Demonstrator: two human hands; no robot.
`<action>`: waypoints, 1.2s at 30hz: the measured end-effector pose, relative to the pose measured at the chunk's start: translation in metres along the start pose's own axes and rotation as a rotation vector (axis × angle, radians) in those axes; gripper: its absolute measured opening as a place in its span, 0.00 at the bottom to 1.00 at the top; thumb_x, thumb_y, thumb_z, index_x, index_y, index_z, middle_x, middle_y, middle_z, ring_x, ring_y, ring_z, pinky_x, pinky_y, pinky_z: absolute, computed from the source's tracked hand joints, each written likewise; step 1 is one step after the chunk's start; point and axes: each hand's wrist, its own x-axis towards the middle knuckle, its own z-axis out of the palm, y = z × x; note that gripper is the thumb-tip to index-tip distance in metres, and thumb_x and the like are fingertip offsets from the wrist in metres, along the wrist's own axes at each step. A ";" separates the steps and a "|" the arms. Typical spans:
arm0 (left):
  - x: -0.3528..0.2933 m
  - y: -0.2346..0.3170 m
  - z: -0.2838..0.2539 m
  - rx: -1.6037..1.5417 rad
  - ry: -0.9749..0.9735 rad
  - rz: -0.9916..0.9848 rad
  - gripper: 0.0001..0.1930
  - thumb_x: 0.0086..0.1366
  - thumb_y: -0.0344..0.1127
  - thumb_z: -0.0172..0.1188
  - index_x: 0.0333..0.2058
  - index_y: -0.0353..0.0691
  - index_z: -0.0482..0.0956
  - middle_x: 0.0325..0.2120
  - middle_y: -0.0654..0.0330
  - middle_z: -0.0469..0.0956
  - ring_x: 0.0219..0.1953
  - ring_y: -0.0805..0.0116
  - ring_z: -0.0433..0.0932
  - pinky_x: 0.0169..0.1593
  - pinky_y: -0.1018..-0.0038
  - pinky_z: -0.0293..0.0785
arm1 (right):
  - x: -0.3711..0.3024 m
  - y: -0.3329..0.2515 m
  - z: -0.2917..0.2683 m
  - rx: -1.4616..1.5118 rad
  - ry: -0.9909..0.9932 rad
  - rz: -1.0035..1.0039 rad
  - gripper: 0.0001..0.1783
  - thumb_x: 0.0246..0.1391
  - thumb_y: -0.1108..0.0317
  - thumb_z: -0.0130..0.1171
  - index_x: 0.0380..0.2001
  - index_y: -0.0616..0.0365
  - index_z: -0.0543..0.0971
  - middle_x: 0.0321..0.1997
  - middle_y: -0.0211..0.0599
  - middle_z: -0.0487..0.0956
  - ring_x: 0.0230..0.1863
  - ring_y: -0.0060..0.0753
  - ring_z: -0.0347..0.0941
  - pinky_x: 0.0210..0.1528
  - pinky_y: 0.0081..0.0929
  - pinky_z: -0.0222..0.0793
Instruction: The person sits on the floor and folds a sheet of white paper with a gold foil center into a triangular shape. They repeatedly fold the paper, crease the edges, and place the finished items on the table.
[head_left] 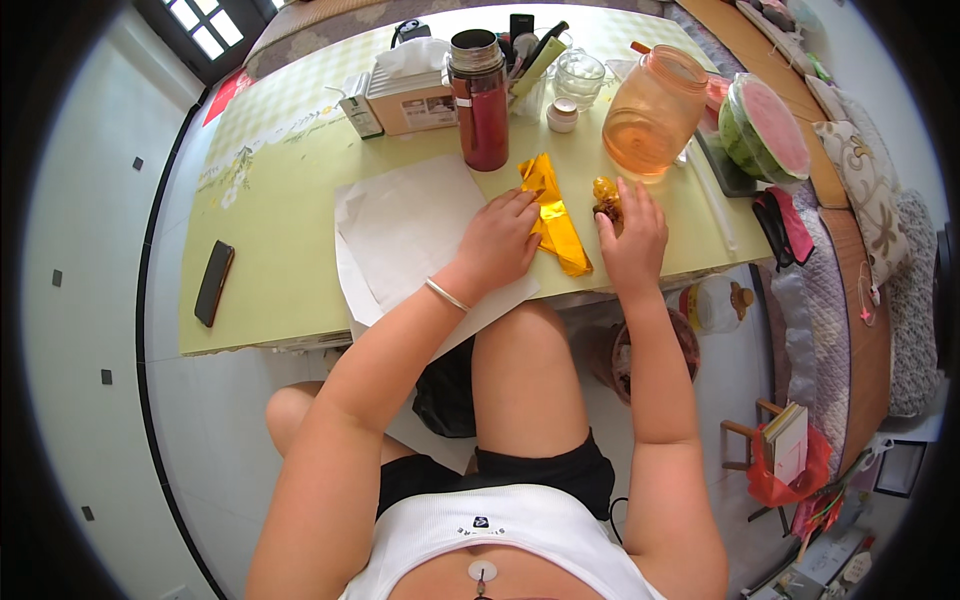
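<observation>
A strip of shiny gold foil (556, 222) lies slantwise on the table, with fold lines across it. My left hand (502, 240) lies palm down at its left side, fingers stretched out and fingertips touching the foil's edge. To the right of the foil, my right hand (635, 238) curves around a small dark brown lump (606, 206), which is partly hidden by the fingers. Crinkled amber see-through wrapping (603, 187) sticks up at the lump's far end. White paper sheets (395, 225) lie under and beside my left wrist, hanging over the table's near edge.
Behind my hands stand a dark red flask (483, 110), a tissue box (412, 98), a small jar (562, 115) and a large jar of amber liquid (650, 125). A cut watermelon (765, 130) is at the far right. A phone (214, 284) lies left; a bin (610, 360) stands below.
</observation>
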 end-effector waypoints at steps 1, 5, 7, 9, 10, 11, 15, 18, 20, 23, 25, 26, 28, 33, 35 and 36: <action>0.001 0.001 0.001 -0.001 0.003 0.002 0.20 0.61 0.32 0.61 0.52 0.31 0.75 0.57 0.46 0.75 0.62 0.47 0.71 0.64 0.59 0.69 | 0.001 0.012 0.005 0.016 -0.052 0.054 0.27 0.52 0.70 0.66 0.57 0.56 0.78 0.59 0.46 0.78 0.55 0.52 0.73 0.60 0.44 0.67; -0.001 0.001 0.001 -0.005 0.005 -0.006 0.20 0.62 0.33 0.61 0.51 0.31 0.76 0.57 0.45 0.75 0.62 0.47 0.71 0.64 0.59 0.69 | 0.008 0.020 0.012 0.193 -0.135 0.136 0.27 0.53 0.68 0.66 0.57 0.60 0.78 0.54 0.50 0.79 0.55 0.53 0.73 0.60 0.42 0.68; -0.002 -0.001 0.000 -0.021 0.000 -0.016 0.22 0.61 0.33 0.62 0.53 0.31 0.75 0.57 0.45 0.75 0.62 0.46 0.71 0.64 0.59 0.69 | 0.011 0.004 0.008 0.375 -0.104 0.127 0.26 0.53 0.68 0.67 0.56 0.60 0.78 0.53 0.50 0.80 0.55 0.53 0.73 0.60 0.42 0.68; -0.002 -0.002 0.001 -0.049 -0.007 -0.025 0.26 0.61 0.33 0.63 0.57 0.32 0.72 0.58 0.45 0.74 0.62 0.45 0.71 0.64 0.58 0.68 | 0.010 -0.012 0.012 0.464 -0.102 0.104 0.26 0.52 0.67 0.67 0.56 0.61 0.78 0.52 0.51 0.80 0.54 0.53 0.73 0.60 0.43 0.68; -0.002 -0.001 0.002 -0.126 0.011 -0.089 0.29 0.60 0.33 0.64 0.60 0.32 0.70 0.59 0.44 0.73 0.62 0.44 0.70 0.65 0.58 0.67 | 0.008 -0.019 0.016 0.462 -0.114 0.085 0.26 0.52 0.67 0.67 0.55 0.61 0.78 0.52 0.51 0.80 0.54 0.53 0.73 0.60 0.43 0.68; -0.002 0.001 0.003 -0.203 0.030 -0.153 0.32 0.60 0.33 0.65 0.62 0.32 0.67 0.60 0.44 0.72 0.62 0.44 0.70 0.65 0.58 0.67 | 0.005 -0.023 0.021 0.460 -0.126 0.066 0.26 0.52 0.67 0.67 0.55 0.61 0.78 0.52 0.51 0.80 0.54 0.53 0.73 0.60 0.44 0.68; -0.003 -0.003 0.002 -0.268 0.196 -0.108 0.43 0.58 0.32 0.67 0.70 0.34 0.55 0.64 0.43 0.67 0.64 0.45 0.70 0.66 0.59 0.66 | 0.001 -0.029 0.029 0.264 -0.210 -0.060 0.28 0.50 0.65 0.68 0.55 0.62 0.78 0.54 0.50 0.80 0.56 0.51 0.73 0.61 0.43 0.67; -0.006 -0.007 -0.019 -0.221 0.314 -0.111 0.37 0.58 0.32 0.68 0.65 0.33 0.65 0.61 0.44 0.72 0.62 0.48 0.73 0.64 0.61 0.69 | 0.001 -0.033 0.026 0.121 -0.139 -0.094 0.29 0.49 0.65 0.69 0.56 0.61 0.78 0.58 0.50 0.78 0.60 0.53 0.71 0.64 0.45 0.65; -0.014 -0.010 -0.057 -0.283 0.248 -0.146 0.31 0.58 0.33 0.69 0.60 0.33 0.71 0.57 0.45 0.75 0.59 0.49 0.75 0.62 0.62 0.71 | -0.001 -0.038 0.018 0.061 -0.098 -0.137 0.29 0.49 0.65 0.69 0.56 0.61 0.78 0.60 0.50 0.77 0.63 0.54 0.70 0.65 0.46 0.64; -0.042 0.002 -0.119 -0.294 0.050 -0.310 0.25 0.58 0.37 0.71 0.52 0.32 0.79 0.51 0.48 0.80 0.56 0.50 0.78 0.59 0.63 0.73 | -0.004 -0.047 0.007 0.129 -0.127 -0.280 0.30 0.50 0.65 0.68 0.57 0.61 0.77 0.63 0.49 0.75 0.66 0.53 0.67 0.68 0.47 0.61; -0.078 0.008 -0.138 -0.242 -0.198 -0.361 0.31 0.56 0.43 0.73 0.55 0.32 0.77 0.54 0.47 0.78 0.59 0.49 0.76 0.62 0.60 0.71 | -0.008 -0.050 0.001 0.312 -0.198 -0.443 0.31 0.49 0.65 0.69 0.59 0.59 0.77 0.66 0.49 0.73 0.69 0.52 0.66 0.71 0.48 0.58; -0.100 0.012 -0.141 -0.157 -0.238 -0.234 0.39 0.52 0.48 0.76 0.59 0.32 0.73 0.57 0.45 0.75 0.63 0.47 0.71 0.65 0.55 0.67 | -0.015 -0.056 -0.005 0.353 -0.397 -0.530 0.37 0.49 0.64 0.69 0.64 0.56 0.72 0.71 0.49 0.68 0.73 0.50 0.60 0.73 0.48 0.54; -0.136 0.027 -0.147 0.025 -0.426 -0.119 0.61 0.38 0.57 0.81 0.67 0.32 0.62 0.67 0.41 0.63 0.72 0.40 0.57 0.70 0.41 0.53 | -0.023 -0.086 -0.015 0.353 -0.637 -0.614 0.39 0.49 0.64 0.69 0.66 0.55 0.70 0.72 0.49 0.66 0.74 0.51 0.59 0.73 0.47 0.55; -0.179 0.018 -0.130 0.192 -0.312 -0.154 0.43 0.48 0.45 0.77 0.64 0.44 0.71 0.67 0.44 0.65 0.71 0.41 0.59 0.69 0.42 0.56 | -0.033 -0.109 -0.012 0.247 -0.795 -0.698 0.41 0.49 0.66 0.67 0.68 0.53 0.67 0.73 0.46 0.65 0.74 0.49 0.59 0.72 0.45 0.56; -0.190 0.011 -0.128 0.092 -0.188 -0.179 0.32 0.53 0.41 0.75 0.58 0.46 0.77 0.63 0.45 0.69 0.69 0.40 0.63 0.69 0.43 0.58 | -0.031 -0.110 -0.009 0.306 -0.793 -0.662 0.37 0.49 0.68 0.65 0.65 0.53 0.71 0.69 0.45 0.70 0.72 0.48 0.63 0.70 0.45 0.59; -0.189 0.011 -0.133 0.014 -0.145 -0.190 0.27 0.55 0.38 0.73 0.55 0.46 0.80 0.61 0.45 0.72 0.67 0.40 0.66 0.68 0.43 0.59 | -0.030 -0.108 -0.009 0.332 -0.791 -0.637 0.35 0.49 0.70 0.65 0.64 0.53 0.72 0.67 0.45 0.73 0.71 0.47 0.65 0.69 0.44 0.61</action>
